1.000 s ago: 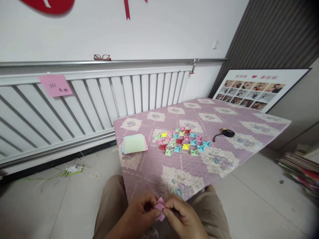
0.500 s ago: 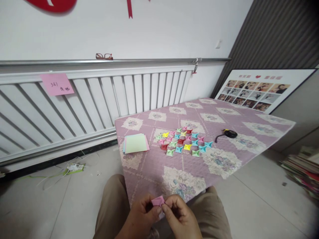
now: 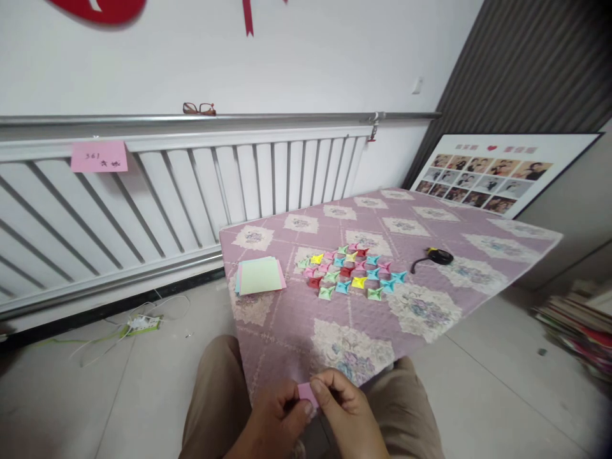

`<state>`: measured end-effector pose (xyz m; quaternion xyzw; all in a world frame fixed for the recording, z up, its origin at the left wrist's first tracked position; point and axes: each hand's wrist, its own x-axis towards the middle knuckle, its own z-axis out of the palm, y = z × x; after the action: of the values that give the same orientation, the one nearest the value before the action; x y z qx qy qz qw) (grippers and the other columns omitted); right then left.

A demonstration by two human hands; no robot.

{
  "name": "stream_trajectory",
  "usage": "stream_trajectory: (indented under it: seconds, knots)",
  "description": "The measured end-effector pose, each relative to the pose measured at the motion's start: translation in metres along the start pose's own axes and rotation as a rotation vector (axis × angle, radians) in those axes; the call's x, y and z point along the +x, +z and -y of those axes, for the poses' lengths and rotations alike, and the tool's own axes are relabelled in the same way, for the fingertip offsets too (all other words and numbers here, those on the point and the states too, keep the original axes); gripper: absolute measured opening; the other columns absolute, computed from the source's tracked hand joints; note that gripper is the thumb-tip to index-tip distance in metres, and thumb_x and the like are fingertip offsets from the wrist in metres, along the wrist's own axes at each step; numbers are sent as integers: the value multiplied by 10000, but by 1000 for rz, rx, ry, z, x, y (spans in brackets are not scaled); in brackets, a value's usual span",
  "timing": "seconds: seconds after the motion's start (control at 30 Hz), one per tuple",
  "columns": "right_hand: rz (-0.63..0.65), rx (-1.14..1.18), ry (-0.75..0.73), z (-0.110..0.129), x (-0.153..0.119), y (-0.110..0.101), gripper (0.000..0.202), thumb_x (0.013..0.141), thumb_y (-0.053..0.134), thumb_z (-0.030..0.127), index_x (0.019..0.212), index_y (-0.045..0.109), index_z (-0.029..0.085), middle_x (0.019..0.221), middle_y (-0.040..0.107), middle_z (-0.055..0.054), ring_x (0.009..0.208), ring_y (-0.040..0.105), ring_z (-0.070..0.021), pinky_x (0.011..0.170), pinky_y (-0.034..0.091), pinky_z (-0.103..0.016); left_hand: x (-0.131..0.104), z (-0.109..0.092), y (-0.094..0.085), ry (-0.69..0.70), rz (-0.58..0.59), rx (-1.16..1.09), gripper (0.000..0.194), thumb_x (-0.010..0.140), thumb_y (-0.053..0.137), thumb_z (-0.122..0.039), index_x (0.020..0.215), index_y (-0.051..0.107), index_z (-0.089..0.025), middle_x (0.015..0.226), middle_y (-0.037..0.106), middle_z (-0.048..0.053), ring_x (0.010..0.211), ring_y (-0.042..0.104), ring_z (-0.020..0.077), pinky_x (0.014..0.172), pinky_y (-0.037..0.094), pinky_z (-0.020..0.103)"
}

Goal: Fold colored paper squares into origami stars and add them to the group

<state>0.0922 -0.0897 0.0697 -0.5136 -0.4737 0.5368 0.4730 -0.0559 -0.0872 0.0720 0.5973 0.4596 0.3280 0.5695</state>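
A small folded piece of pink paper (image 3: 307,394) is pinched between my two hands, just over the near edge of the table and above my lap. My left hand (image 3: 277,414) grips its left side with thumb and fingers. On its right side, the thumb and forefinger of my right hand (image 3: 345,411) press the paper. Part of the paper is covered by my fingers. Beyond my hands, several small folded paper shapes (image 3: 359,282) in green, pink, red, blue and yellow lie grouped on the table. A stack of square paper sheets (image 3: 259,277), pale green on top, lies to their left.
The table has a purple floral cloth (image 3: 287,331). A black tape measure (image 3: 438,255) lies at right. Behind stand a white radiator (image 3: 268,172) with a pink note (image 3: 99,157), glasses (image 3: 199,109) on the pipe, and a photo board (image 3: 497,169). A power strip (image 3: 143,324) lies on the floor.
The pink paper now shows a smaller, flatter face, and my right thumb has moved up onto it. The pink note on the radiator has swung upward a little.
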Motion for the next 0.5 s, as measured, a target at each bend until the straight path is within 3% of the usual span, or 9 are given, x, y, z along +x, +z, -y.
stream_trajectory:
  seconds: [0.23,0.5]
  knots:
    - [36,289,83,-14,-1,14,393,801,563,563,642,469,216,498,481,50,478,444,-120,510,355,-245,-2,0,2,-24,41,-64,274,792,489,-402,684,526,-152,590,505,-7,543,461,114,545,352,226]
    - [-57,-48,8,-17,4,8,405,781,566,569,625,514,199,585,474,33,575,433,-130,568,369,-250,4,16,4,-89,10,-105,185,748,515,-329,713,555,-151,614,466,-28,568,398,100,554,333,216]
